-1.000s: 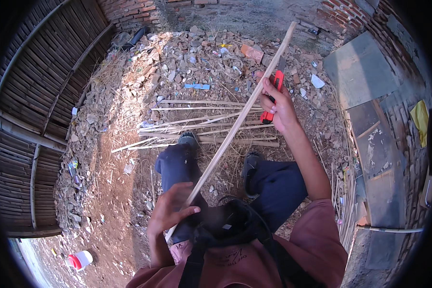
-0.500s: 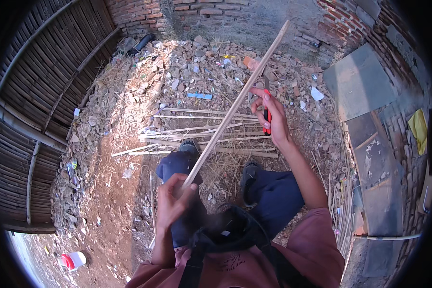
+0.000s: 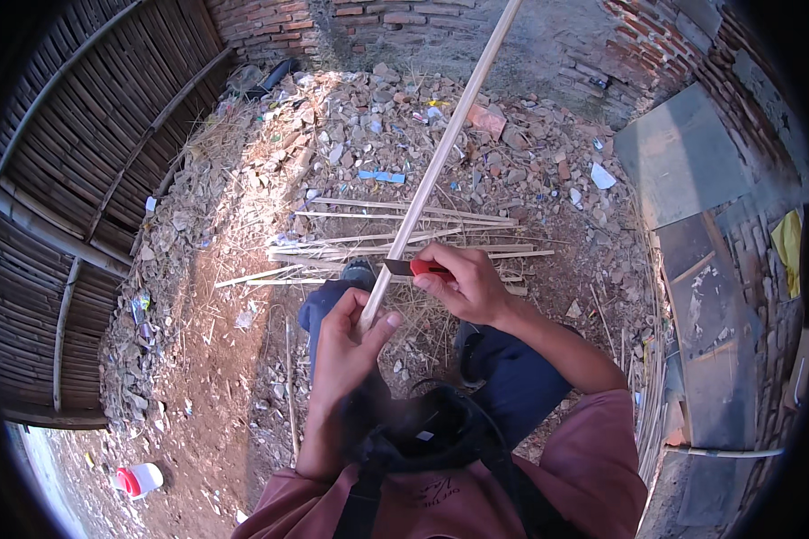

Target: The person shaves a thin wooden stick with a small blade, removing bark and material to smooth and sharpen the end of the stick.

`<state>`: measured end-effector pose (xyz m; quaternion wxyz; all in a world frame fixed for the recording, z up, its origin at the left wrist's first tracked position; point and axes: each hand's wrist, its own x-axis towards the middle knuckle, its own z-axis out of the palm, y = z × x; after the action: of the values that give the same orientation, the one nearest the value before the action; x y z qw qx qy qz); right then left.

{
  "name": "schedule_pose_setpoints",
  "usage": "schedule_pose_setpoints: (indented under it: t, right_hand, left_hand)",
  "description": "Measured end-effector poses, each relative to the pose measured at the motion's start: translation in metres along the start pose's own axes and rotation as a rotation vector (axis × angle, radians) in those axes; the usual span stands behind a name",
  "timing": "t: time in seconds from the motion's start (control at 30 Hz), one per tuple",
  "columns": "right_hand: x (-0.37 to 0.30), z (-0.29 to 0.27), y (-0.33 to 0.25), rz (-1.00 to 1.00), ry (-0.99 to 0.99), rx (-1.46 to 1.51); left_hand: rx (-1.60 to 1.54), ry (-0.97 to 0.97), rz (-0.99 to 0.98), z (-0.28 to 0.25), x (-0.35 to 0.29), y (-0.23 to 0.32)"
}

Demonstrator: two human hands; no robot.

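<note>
Pale split bamboo, by the look: one long strip (image 3: 440, 162), slanting from the left hand (image 3: 343, 337) up past the top edge of view. Held near its lower end, thumb and fingers clamped on it. In the right hand (image 3: 470, 286), fingers closed round one red utility knife (image 3: 427, 269), blade out across the strip; cannot tell whether touching or just above. Likely light, stiff but springy over such length, dry rather than slippery, perhaps splintery along the edges. Best taken near the lower end, clear of the blade, allowing for sway at the far end. Count: two hands, one strip held, one knife; around and beyond the left shoe (image 3: 360, 269), at least six loose strips (image 3: 351, 239), overlapping, exact tally impossible. Also one blue scrap (image 3: 382, 177), one red-and-white container (image 3: 141, 481).
</note>
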<state>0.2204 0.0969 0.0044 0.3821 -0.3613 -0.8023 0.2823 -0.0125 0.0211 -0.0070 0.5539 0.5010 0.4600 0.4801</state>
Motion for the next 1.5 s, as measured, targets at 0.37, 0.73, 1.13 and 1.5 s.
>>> schedule_pose_setpoints:
  t: [0.37,0.73,1.13,1.5]
  right_hand:
    - [-0.001,0.009,-0.008,-0.242,0.159,-0.242]
    - [-0.001,-0.001,-0.019,-0.312,0.216,-0.361]
    - [0.006,-0.021,-0.006,-0.228,0.354,-0.294]
    - [0.004,-0.02,-0.006,-0.204,0.285,-0.293]
  left_hand:
    - [0.044,-0.053,-0.122,-0.003,0.0,0.017]
    - [0.259,0.009,0.054,0.007,-0.006,0.012]
    - [0.306,-0.024,-0.002,0.006,-0.012,0.002]
    - [0.279,-0.055,0.018,0.004,-0.004,0.004]
